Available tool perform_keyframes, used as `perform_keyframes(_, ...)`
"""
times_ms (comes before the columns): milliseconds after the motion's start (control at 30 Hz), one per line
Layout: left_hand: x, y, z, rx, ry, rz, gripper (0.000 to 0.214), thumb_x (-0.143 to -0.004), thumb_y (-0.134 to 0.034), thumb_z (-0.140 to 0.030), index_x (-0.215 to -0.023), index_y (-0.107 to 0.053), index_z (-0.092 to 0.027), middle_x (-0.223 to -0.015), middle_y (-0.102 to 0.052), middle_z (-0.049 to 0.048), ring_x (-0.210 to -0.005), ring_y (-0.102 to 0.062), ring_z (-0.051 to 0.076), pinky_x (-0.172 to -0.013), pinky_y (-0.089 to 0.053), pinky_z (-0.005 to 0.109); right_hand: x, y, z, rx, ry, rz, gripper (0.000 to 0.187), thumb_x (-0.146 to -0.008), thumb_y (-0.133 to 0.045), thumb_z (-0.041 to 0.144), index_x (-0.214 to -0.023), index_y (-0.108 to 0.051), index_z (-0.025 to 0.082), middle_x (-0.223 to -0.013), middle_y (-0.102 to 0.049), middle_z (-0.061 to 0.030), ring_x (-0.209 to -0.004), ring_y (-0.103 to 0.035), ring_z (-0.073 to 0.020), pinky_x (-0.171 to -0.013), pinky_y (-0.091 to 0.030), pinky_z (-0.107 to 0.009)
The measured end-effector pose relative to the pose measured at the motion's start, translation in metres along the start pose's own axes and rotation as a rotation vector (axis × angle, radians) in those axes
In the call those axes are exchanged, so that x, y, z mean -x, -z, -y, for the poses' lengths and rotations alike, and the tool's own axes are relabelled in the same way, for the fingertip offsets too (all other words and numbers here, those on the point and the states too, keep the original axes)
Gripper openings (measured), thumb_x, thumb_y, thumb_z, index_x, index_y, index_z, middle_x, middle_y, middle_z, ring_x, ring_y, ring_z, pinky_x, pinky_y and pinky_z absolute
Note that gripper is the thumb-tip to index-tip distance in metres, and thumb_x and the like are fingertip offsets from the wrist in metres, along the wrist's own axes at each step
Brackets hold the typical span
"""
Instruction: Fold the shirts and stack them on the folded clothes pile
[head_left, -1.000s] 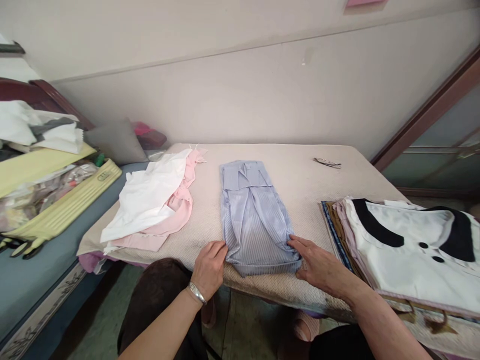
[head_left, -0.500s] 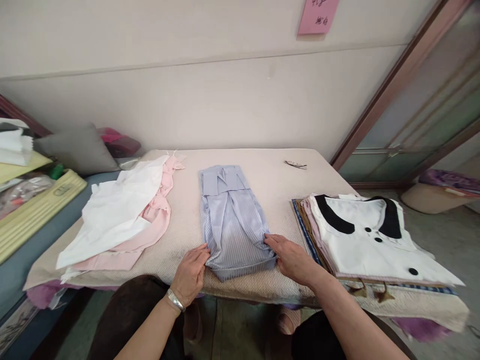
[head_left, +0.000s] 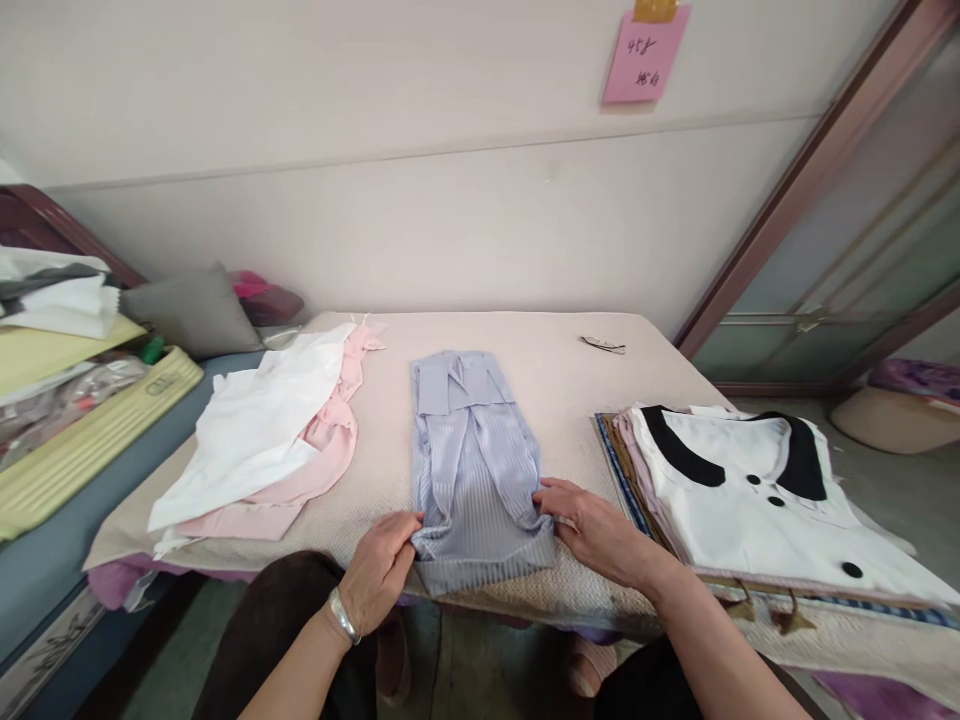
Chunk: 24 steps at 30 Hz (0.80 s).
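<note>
A light blue striped shirt [head_left: 484, 490] lies in the middle of the covered bed, its sides and sleeves folded inward into a long narrow shape. Its near end is turned up in a band. My left hand [head_left: 379, 560], with a silver bracelet at the wrist, grips the shirt's left edge near that end, thumb and fingers together. On the opposite edge, my right hand [head_left: 589, 525] pinches the cloth a little higher up. The fingertips of both hands are partly hidden by the fabric.
To the left, a white garment [head_left: 255, 420] lies over a pink one [head_left: 330, 440]. A stack of folded clothes, topped by a white shirt with black collar [head_left: 739, 510], sits at right. Eyeglasses [head_left: 602, 345] rest near the wall. A grey cushion [head_left: 191, 310] leans far left.
The band at the shirt's near end looks wider, with more cloth turned up. Both hands stay at the edges, shifted only slightly. The camera view has moved up and left.
</note>
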<state>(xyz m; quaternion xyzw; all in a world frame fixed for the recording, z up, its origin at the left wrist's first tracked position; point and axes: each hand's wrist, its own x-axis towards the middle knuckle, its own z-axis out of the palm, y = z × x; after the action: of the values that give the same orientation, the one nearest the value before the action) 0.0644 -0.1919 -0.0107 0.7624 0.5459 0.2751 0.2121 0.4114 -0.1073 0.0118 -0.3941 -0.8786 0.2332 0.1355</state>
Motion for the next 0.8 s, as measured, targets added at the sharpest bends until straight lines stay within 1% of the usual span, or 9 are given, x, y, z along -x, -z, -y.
perform_keyframes(100,0.012,0.02,-0.017,0.037,-0.004,0.051,0.028,-0.096,-0.041,-0.018,-0.101,-0.068,-0.026,-0.114,-0.072,0.006,-0.121,-0.062,0.023,-0.117,-0.039,0.044,0.017,0.011,0.012,-0.079,-0.002,-0.034,0.04,-0.075,-0.043,0.005,-0.097,-0.067,0.027,-0.145,-0.057,-0.0004,-0.147,-0.038,-0.0217,-0.122,-0.031,-0.045)
perform_keyframes(200,0.025,0.044,-0.035,0.106,0.007,0.059,0.028,-0.096,-0.043,-0.021,-0.102,-0.07,-0.027,-0.117,-0.071,0.0052,-0.127,-0.057,0.025,-0.119,-0.035,0.046,0.034,0.032,0.033,-0.236,-0.015,-0.09,0.036,-0.086,-0.046,0.018,-0.114,-0.066,0.03,-0.156,-0.046,-0.0001,-0.15,-0.031,-0.0251,-0.122,-0.031,-0.05)
perform_keyframes(300,0.025,0.067,-0.049,0.252,0.098,0.077,0.029,-0.096,-0.045,-0.028,-0.107,-0.071,-0.026,-0.115,-0.071,0.0054,-0.121,-0.059,0.027,-0.105,-0.047,0.04,0.034,0.057,0.054,-0.456,-0.069,-0.026,0.032,-0.097,-0.047,0.034,-0.123,-0.064,0.031,-0.14,-0.061,-0.0045,-0.136,-0.051,-0.0278,-0.112,-0.043,-0.047)
perform_keyframes(367,0.008,0.077,-0.05,0.447,0.185,0.051,0.025,-0.094,-0.049,-0.033,-0.097,-0.071,-0.023,-0.099,-0.071,0.0047,-0.102,-0.063,0.024,-0.087,-0.053,0.033,0.018,0.069,0.058,-0.567,-0.127,-0.003,0.028,-0.098,-0.047,0.042,-0.11,-0.068,0.027,-0.114,-0.07,-0.0059,-0.111,-0.063,-0.0266,-0.097,-0.051,-0.041)
perform_keyframes(400,-0.006,0.08,-0.047,0.569,0.228,0.012,0.022,-0.093,-0.052,-0.035,-0.09,-0.069,-0.021,-0.09,-0.069,0.0034,-0.091,-0.062,0.021,-0.079,-0.052,0.029,0.005,0.072,0.056,-0.617,-0.154,-0.022,0.029,-0.098,-0.048,0.045,-0.102,-0.068,0.025,-0.101,-0.07,-0.0054,-0.099,-0.064,-0.0248,-0.089,-0.052,-0.038)
perform_keyframes(533,-0.093,0.074,-0.01,0.949,0.427,-0.182,0.021,-0.079,-0.066,-0.038,-0.077,-0.059,-0.018,-0.073,-0.058,-0.002,-0.066,-0.053,0.012,-0.062,-0.044,0.022,-0.074,0.061,0.013,-0.856,-0.288,-0.165,0.029,-0.091,-0.058,0.051,-0.086,-0.059,0.022,-0.077,-0.057,0.0005,-0.071,-0.052,-0.0154,-0.066,-0.045,-0.028)
perform_keyframes(633,-0.157,0.056,0.035,0.933,0.621,-0.303,0.031,-0.072,-0.068,-0.046,-0.075,-0.051,-0.02,-0.067,-0.053,-0.0044,-0.059,-0.052,0.011,-0.057,-0.04,0.022,-0.143,0.038,-0.03,-0.878,-0.506,-0.277,0.032,-0.083,-0.065,0.049,-0.074,-0.051,0.022,-0.063,-0.043,0.0054,-0.057,-0.038,-0.0111,-0.052,-0.031,-0.025)
perform_keyframes(700,-0.182,0.042,0.063,0.901,0.688,-0.314,0.037,-0.073,-0.065,-0.053,-0.079,-0.05,-0.021,-0.067,-0.054,-0.0041,-0.06,-0.055,0.012,-0.059,-0.043,0.024,-0.179,0.019,-0.054,-0.841,-0.605,-0.306,0.033,-0.081,-0.063,0.049,-0.07,-0.05,0.021,-0.058,-0.04,0.0057,-0.054,-0.036,-0.0112,-0.05,-0.028,-0.025)
perform_keyframes(800,-0.191,0.023,0.094,0.833,0.726,-0.288,0.041,-0.075,-0.065,-0.058,-0.084,-0.052,-0.019,-0.067,-0.055,-0.0036,-0.062,-0.058,0.013,-0.061,-0.045,0.026,-0.207,-0.007,-0.078,-0.807,-0.683,-0.303,0.03,-0.08,-0.061,0.048,-0.072,-0.055,0.02,-0.06,-0.05,0.0012,-0.056,-0.046,-0.014,-0.052,-0.035,-0.027)
